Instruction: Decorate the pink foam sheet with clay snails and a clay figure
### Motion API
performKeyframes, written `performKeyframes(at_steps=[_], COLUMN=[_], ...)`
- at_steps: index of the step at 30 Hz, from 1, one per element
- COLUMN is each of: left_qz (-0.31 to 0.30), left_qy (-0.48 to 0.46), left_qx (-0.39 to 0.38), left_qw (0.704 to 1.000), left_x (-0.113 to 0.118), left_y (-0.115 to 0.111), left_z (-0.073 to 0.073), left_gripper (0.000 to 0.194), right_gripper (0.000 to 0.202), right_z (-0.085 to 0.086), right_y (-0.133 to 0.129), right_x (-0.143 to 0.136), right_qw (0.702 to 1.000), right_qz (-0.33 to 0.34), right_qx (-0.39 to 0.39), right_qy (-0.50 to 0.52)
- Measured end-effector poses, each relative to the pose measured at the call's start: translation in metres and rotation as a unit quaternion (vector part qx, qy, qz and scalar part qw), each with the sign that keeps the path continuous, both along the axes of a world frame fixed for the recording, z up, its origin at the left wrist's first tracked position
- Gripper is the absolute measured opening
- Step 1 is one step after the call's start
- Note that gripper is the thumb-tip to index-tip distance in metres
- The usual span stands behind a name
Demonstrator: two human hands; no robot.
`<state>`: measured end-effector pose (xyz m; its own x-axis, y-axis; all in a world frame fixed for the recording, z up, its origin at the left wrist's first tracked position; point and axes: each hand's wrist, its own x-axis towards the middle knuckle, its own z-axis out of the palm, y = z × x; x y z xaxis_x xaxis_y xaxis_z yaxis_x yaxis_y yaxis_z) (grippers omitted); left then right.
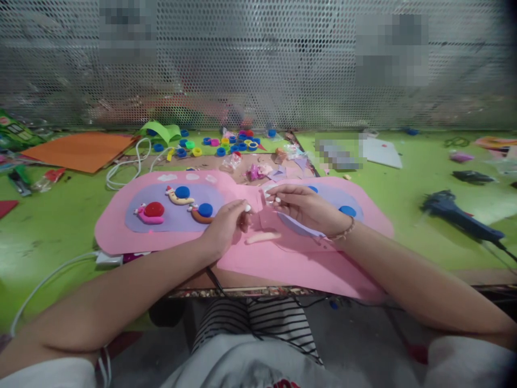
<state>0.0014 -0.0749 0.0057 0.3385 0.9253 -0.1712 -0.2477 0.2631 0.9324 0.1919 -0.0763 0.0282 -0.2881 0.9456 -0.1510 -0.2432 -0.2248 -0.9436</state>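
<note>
My left hand is closed, pinching a small white ball that looks like clay between thumb and finger. Opposite it, my right hand pinches another small white piece at its fingertips. Both hands hover over pink paper. Below them lies a cream clay roll. On the left purple panel sit three clay snails: a pink snail with a red cap shell, a cream snail and a brown snail, both with blue cap shells. My right hand partly hides a second purple panel.
Several coloured bottle caps and paper scraps lie behind the pink paper. At the right rests a dark glue gun with a cord. Orange paper and a white cable are at the left. A perforated metal screen closes the back.
</note>
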Motion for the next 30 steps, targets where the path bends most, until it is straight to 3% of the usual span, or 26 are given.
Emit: performKeyframes(at_steps=[4, 13, 18, 24, 30], left_qz=[0.000, -0.006, -0.004, -0.001, -0.005], left_qy=[0.000, 0.000, -0.007, -0.001, -0.004], left_qx=[0.000, 0.000, 0.000, -0.010, -0.010], left_qw=[1.000, 1.000, 1.000, 1.000, 1.000], left_x=[0.000, -0.001, 0.000, 0.001, 0.001], left_y=[0.001, -0.001, 0.000, -0.001, -0.001], left_z=[-0.001, 0.002, 0.001, 0.004, 0.003], left_gripper=[0.017, 0.018, 0.016, 0.018, 0.017], right_gripper=[0.021, 0.017, 0.041, 0.022, 0.018], right_z=[-0.004, -0.007, -0.003, -0.006, -0.012], right_y=[0.002, -0.001, -0.004, 0.000, 0.003], right_x=[0.001, -0.002, -0.002, -0.003, -0.001], right_qw=[0.999, 0.986, 0.982, 0.997, 0.985], right_qz=[0.032, 0.009, -0.023, 0.023, 0.039], right_qx=[0.022, 0.107, 0.095, 0.049, 0.123], right_qy=[-0.019, -0.131, -0.162, -0.051, -0.112])
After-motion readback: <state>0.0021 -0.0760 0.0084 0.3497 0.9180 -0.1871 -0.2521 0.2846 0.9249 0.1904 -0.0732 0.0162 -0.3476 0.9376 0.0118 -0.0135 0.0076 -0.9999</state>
